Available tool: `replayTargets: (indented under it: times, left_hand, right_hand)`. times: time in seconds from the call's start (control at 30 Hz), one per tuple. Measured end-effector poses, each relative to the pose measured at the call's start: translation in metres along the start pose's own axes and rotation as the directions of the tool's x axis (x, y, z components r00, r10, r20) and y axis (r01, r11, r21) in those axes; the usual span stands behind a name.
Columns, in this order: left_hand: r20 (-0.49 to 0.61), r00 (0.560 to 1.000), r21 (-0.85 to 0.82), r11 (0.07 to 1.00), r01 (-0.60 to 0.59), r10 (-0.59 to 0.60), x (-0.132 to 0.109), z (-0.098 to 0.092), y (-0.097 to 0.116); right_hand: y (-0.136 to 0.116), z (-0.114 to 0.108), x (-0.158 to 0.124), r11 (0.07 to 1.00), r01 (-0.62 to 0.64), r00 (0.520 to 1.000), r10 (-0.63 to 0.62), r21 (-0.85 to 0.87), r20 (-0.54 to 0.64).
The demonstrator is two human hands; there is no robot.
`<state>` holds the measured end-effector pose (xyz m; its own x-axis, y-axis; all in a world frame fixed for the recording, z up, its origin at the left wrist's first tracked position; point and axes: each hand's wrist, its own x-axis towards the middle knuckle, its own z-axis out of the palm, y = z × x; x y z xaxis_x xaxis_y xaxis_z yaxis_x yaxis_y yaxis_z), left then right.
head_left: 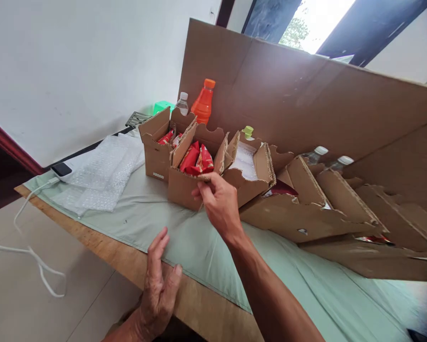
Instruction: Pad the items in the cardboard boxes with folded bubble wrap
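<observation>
My right hand point(218, 203) pinches the front rim of a small open cardboard box point(182, 187) that holds red snack packets point(197, 160). My left hand point(159, 285) lies flat on the wooden table edge point(102, 244), fingers spread, holding nothing. A second open box point(157, 156) to the left also holds red packets. To the right stands a third box point(251, 178) with something white inside.
A pale green cloth point(199, 247) covers the table. Bubble wrap point(104, 173) and a phone point(61, 169) on a white cable point(31, 251) lie at the left. Bottles, one orange point(204, 102), stand before a big cardboard sheet point(306, 99). Flattened boxes point(324, 213) stack at the right.
</observation>
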<state>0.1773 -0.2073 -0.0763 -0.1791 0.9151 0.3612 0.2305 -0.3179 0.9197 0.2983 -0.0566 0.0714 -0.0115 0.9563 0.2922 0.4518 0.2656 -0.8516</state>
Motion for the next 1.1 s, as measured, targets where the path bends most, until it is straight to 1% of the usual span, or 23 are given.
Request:
replayTargets:
  times: [0.03,0.1,0.17,0.2,0.27,0.3,0.37,0.4,0.43,0.47,0.5,0.53,0.6,0.67,0.73,0.77,0.87,0.93,1.0,1.03,1.1]
  left_hand:
    - [-0.014,0.999,-0.026,0.999,0.045,-0.045,-0.001,-0.003,0.001]
    - [-0.046,0.996,-0.062,0.995,0.079,-0.082,0.001,-0.011,0.004]
    - [-0.090,0.991,-0.080,0.993,0.092,-0.099,0.005,-0.022,0.008]
    - [-0.108,0.988,-0.085,0.991,0.099,-0.108,0.008,-0.028,0.009]
    - [-0.115,0.987,-0.091,0.991,0.102,-0.113,0.012,-0.035,0.011]
    - [-0.094,0.991,-0.093,0.991,0.091,-0.100,0.013,-0.036,0.010]
    - [-0.004,0.997,-0.094,0.993,0.074,-0.075,0.010,-0.034,0.008]
    - [0.046,0.996,-0.094,0.993,0.076,-0.072,0.007,-0.031,0.007]
    - [0.091,0.993,-0.094,0.991,0.090,-0.081,0.003,-0.027,0.005]
    - [0.128,0.986,-0.091,0.989,0.118,-0.106,-0.002,-0.024,0.003]
    - [0.149,0.979,-0.087,0.984,0.153,-0.139,-0.006,-0.022,0.001]
    - [0.163,0.972,-0.082,0.979,0.185,-0.170,-0.010,-0.020,0.000]
    - [0.173,0.960,-0.069,0.970,0.235,-0.220,-0.015,-0.017,0.000]
    - [0.163,0.960,-0.064,0.968,0.241,-0.228,-0.015,-0.013,0.006]
    - [0.155,0.968,-0.074,0.974,0.212,-0.199,-0.010,-0.004,0.017]
    - [0.160,0.971,-0.084,0.978,0.192,-0.177,-0.006,0.004,0.022]
    - [0.230,0.968,-0.120,0.984,0.134,-0.104,0.011,0.037,0.034]
    - [0.298,0.952,-0.117,0.987,0.114,-0.075,0.022,0.062,0.035]
    - [0.366,0.928,-0.057,0.993,0.101,-0.073,0.029,0.080,0.032]
    - [0.396,0.915,-0.013,0.996,0.090,-0.077,0.030,0.085,0.030]
    - [0.432,0.898,0.083,0.995,0.048,-0.080,0.031,0.084,0.024]
  right_hand:
    - [-0.007,-0.008,-0.021,1.000,0.008,1.000,-0.008,0.007,0.016]
    - [-0.017,-0.033,-0.063,1.000,0.006,0.999,-0.004,-0.025,0.050]
    - [-0.018,-0.068,-0.102,0.995,-0.018,0.997,0.026,-0.100,0.075]
    - [-0.015,-0.089,-0.118,0.992,-0.045,0.997,0.052,-0.118,0.057]
    - [-0.004,-0.131,-0.144,0.981,-0.134,0.990,0.127,-0.137,-0.057]
    - [0.004,-0.151,-0.155,0.970,-0.200,0.974,0.181,-0.136,-0.136]
    - [0.022,-0.184,-0.178,0.943,-0.319,0.910,0.278,-0.092,-0.307]
    - [0.032,-0.195,-0.190,0.932,-0.360,0.874,0.318,-0.050,-0.366]
    - [0.042,-0.202,-0.203,0.928,-0.373,0.852,0.341,-0.005,-0.398]
    - [0.052,-0.204,-0.217,0.932,-0.360,0.850,0.341,0.031,-0.400]
    - [0.061,-0.203,-0.231,0.941,-0.335,0.866,0.329,0.051,-0.376]
    - [0.070,-0.197,-0.244,0.952,-0.303,0.894,0.301,0.049,-0.333]
    - [0.084,-0.178,-0.263,0.968,-0.249,0.944,0.240,-0.013,-0.228]
    - [0.091,-0.157,-0.268,0.965,-0.234,0.964,0.215,-0.117,-0.155]
    - [0.092,-0.144,-0.260,0.950,-0.233,0.967,0.204,-0.207,-0.152]
    - [0.092,-0.142,-0.253,0.943,-0.232,0.964,0.191,-0.238,-0.185]
    - [0.096,-0.152,-0.227,0.927,-0.239,0.932,0.135,-0.290,-0.337]
    - [0.106,-0.164,-0.214,0.918,-0.261,0.902,0.121,-0.300,-0.413]
    - [0.121,-0.172,-0.209,0.908,-0.297,0.892,0.153,-0.296,-0.426]
    - [0.129,-0.173,-0.210,0.901,-0.317,0.894,0.179,-0.297,-0.411]
    - [0.146,-0.172,-0.215,0.881,-0.352,0.901,0.226,-0.317,-0.371]
